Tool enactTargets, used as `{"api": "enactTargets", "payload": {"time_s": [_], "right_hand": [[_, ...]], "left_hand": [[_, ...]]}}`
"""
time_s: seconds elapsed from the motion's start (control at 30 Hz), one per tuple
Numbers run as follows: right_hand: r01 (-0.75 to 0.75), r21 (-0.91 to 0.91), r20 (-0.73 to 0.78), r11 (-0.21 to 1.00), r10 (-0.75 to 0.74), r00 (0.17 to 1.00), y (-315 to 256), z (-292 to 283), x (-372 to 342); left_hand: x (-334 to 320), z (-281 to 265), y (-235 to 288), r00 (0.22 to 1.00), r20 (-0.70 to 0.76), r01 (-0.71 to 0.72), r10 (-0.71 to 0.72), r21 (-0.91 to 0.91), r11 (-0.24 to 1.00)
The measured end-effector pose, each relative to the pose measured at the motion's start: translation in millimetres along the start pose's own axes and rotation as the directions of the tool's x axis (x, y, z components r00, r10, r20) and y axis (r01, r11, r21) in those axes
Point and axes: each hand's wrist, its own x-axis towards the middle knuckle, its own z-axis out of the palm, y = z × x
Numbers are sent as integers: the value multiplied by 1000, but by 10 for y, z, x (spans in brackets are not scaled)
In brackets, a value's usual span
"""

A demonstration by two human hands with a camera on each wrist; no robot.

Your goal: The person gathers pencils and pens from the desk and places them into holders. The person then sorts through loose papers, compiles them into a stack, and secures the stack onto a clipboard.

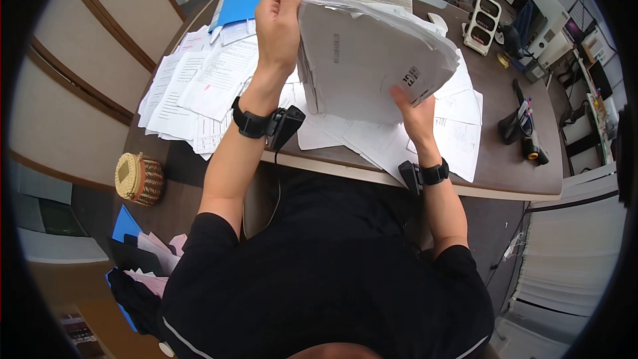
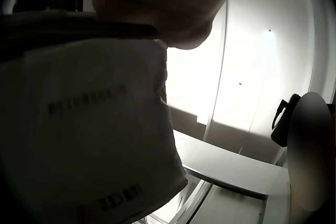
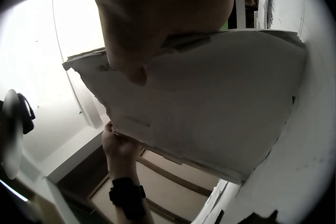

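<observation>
No text can be read with certainty. The outer sheet of the stack of papers (image 1: 372, 60) bears a bold dark marking (image 1: 411, 77) near one corner; in the left wrist view its first characters resemble "ZD", reading unconfirmed, with a denser block beside them. A smaller line of print (image 1: 336, 48) on the same sheet is blurred. Printed sheets (image 1: 216, 73) on the desk (image 1: 525, 176) carry rows of type, too small to read, and one bears a reddish mark (image 1: 207, 86).

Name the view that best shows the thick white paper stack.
The head view: the thick white paper stack is best lit there, its print and top edge visible. The left wrist view shows its printed face dark and cut off; the right wrist view shows it shadowed, partly covered.
</observation>
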Motion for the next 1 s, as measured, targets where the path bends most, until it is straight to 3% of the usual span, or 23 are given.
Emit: {"api": "enactTargets", "payload": {"time_s": [0.13, 0.23, 0.37, 0.47, 0.5, 0.57, 0.67, 0.73, 0.8, 0.83, 0.87, 0.9, 0.93, 0.97, 1.0], "right_hand": [[-25, -129, 138, 991, 43, 990, 24, 2, -25], [-36, -97, 106, 995, 46, 993, 62, 4, -7], [-27, -94, 70, 995, 33, 997, 126, -6, -30], [-39, -16, 77, 999, 40, 996, 105, -3, -51], [-65, -28, 99, 997, 68, 993, 115, -15, -56], [-88, -43, 124, 995, 93, 988, 115, -16, -57], [-73, -203, 194, 976, 113, 974, 133, -3, -45], [12, -268, 56, 963, 4, 998, 232, -42, -29], [184, -296, -33, 937, -203, 979, 306, -140, 39], [160, -313, -86, 936, -195, 977, 290, -211, 66], [-79, -170, -190, 982, 46, 981, 295, -278, 97], [-81, -49, -262, 995, 66, 963, 336, -339, 153], [-72, 71, -332, 995, 91, 939, 367, -400, 201], [-69, 72, -332, 995, 89, 939, 341, -455, 221], [-160, 249, -342, 955, 241, 909, 289, -496, 249]], "left_hand": [[-5, 9, -6, 999, 25, 40, -38, -102, 994], [-30, -57, -137, 1000, -19, 1, -4, -185, 983], [-316, -149, -447, 988, -56, -146, 143, -64, 987], [-561, -241, -597, 999, 32, 8, -15, 218, 976], [-602, -243, -590, 999, 32, 9, -16, 218, 976], [-657, -225, -557, 948, 109, 260, -300, 283, 923], [-659, -150, -497, 957, 175, 163, -230, 328, 931], [-634, -240, -560, 940, 205, 212, -271, 269, 939], [-520, -358, -608, 921, 240, 259, -308, 214, 942], [-431, -417, -628, 935, 198, 266, -294, 155, 951], [-356, -484, -645, 947, 156, 268, -281, 96, 959], [-319, -591, -683, 956, 91, 233, -279, 342, 910], [-272, -793, -895, 975, 54, 138, -216, 613, 778], [-240, -931, -974, 958, 9, 185, -287, 745, 641], [-224, -1028, -1029, 937, -49, 221, -346, 850, 479]]}}
